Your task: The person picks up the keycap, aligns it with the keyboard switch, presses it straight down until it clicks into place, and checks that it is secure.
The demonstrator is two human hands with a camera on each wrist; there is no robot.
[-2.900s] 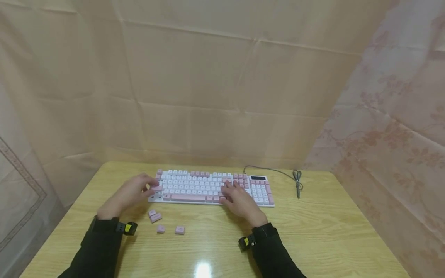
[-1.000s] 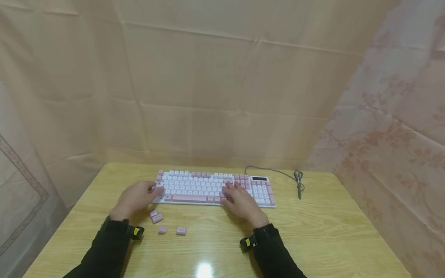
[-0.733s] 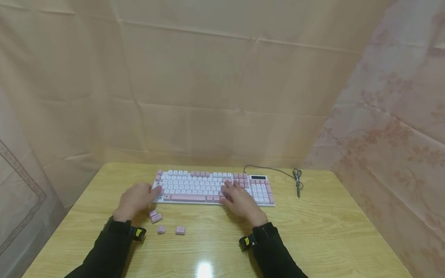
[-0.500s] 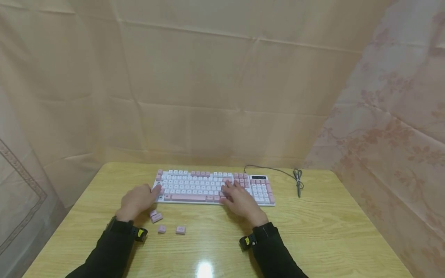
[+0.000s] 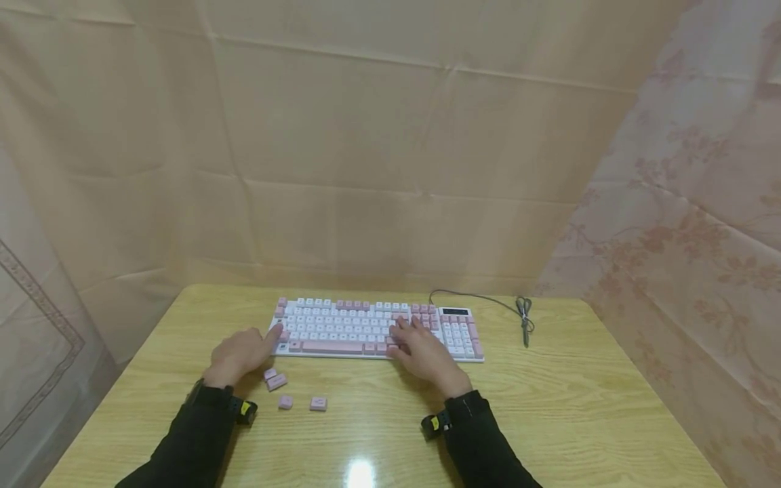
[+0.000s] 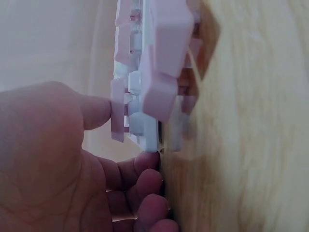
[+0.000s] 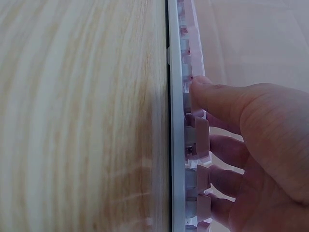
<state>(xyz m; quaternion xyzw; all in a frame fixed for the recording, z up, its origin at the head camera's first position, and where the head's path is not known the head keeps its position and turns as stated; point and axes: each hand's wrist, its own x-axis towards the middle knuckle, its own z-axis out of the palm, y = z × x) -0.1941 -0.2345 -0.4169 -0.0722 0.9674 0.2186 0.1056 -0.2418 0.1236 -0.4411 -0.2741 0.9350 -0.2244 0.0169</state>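
A white and pink keyboard (image 5: 335,329) lies across the far half of the table. My left hand (image 5: 243,352) is at its left end. In the left wrist view the left thumb (image 6: 96,112) presses on a long pink keycap (image 6: 117,110), while the curled fingers brace against the keyboard's side, right at the tabletop. My right hand (image 5: 424,352) rests on the keys right of the middle, its fingers spread; in the right wrist view its thumb (image 7: 215,99) lies on the front row of pink keys. Several loose pink keycaps (image 5: 276,382) lie in front of the left end.
A grey cable (image 5: 476,296) runs from the keyboard's back to a tied bundle (image 5: 524,315) at the right. The wooden table (image 5: 579,407) ends at a beige cloth (image 5: 366,169) behind, with patterned cloth (image 5: 689,257) on the right. Black wrist cameras (image 5: 434,425) sit on both forearms.
My left hand earlier pinched a pink keycap over the keyboard's left end; it has since come lower, its thumb pressing there and fingers at the edge. The right hand stays put.
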